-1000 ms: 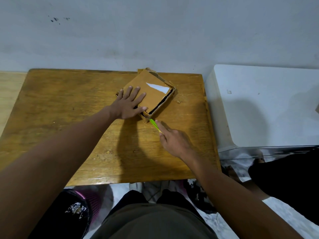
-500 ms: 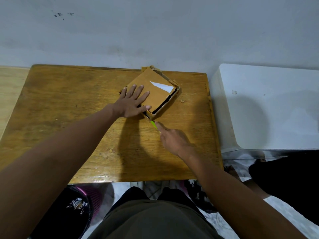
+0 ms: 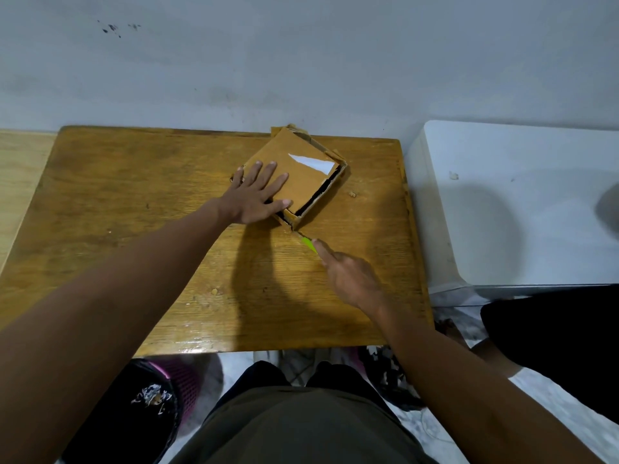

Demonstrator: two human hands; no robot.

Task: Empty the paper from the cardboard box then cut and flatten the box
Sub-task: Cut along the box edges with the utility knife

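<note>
Cutter (image 3: 308,245) drawn back from cardboard box (image 3: 294,172) corner

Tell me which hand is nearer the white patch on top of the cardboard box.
Left. The left hand presses flat on the box beside the white patch; the right hand holds a green cutter near the box's near corner.

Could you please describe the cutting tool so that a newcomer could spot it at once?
On the brown wooden table, look just in front of the tan cardboard box's nearest corner. There the right hand grips a slim cutter with a bright green handle, the only green thing there.
</note>
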